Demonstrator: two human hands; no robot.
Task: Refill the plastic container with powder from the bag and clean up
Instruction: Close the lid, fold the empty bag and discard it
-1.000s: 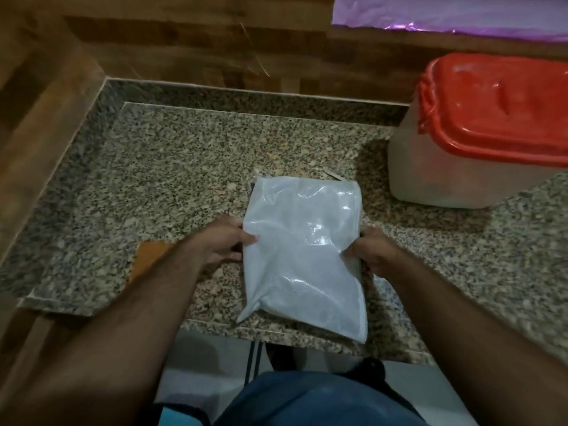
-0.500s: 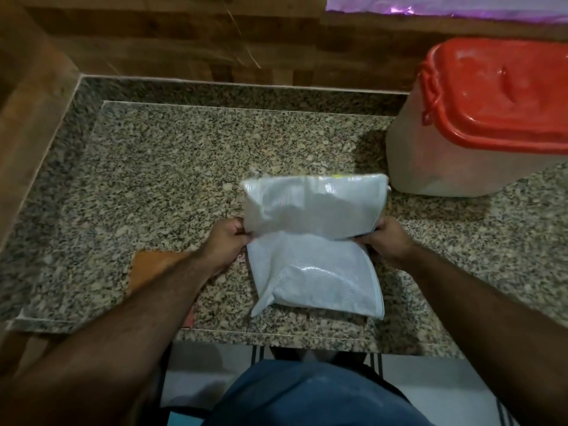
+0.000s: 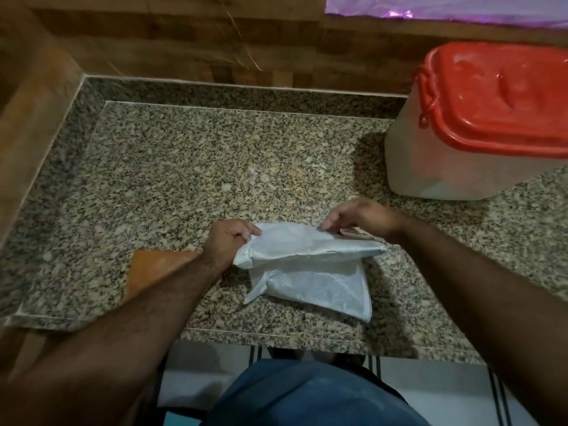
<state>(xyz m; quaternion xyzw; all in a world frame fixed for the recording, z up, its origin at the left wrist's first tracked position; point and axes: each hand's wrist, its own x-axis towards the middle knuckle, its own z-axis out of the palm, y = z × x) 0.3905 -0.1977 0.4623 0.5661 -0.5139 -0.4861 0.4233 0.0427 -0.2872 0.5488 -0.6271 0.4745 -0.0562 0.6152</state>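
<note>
Bag [image 3: 310,272] is now folded over on itself: one second ago it lay flat and long on the stone surface [image 3: 184,179], and since then its far end has been lifted and brought toward the person, so the upper half lies over the lower half. The left hand [image 3: 227,241] is closed on the left end of the fold, fingers pinching the white plastic. The right hand [image 3: 359,218] rests on the right end with fingers half open and bent; if they really pinch the edge, I cannot tell. The bag sits near the front edge, well apart from the plastic container [image 3: 436,167], which stands at the back right with its red lid [image 3: 498,96] on. An orange cloth [image 3: 153,265] lies partly under the left forearm. I judge the bag looks thin and nearly empty, so the refill is probably done and this folding belongs to the cleaning up.
</note>
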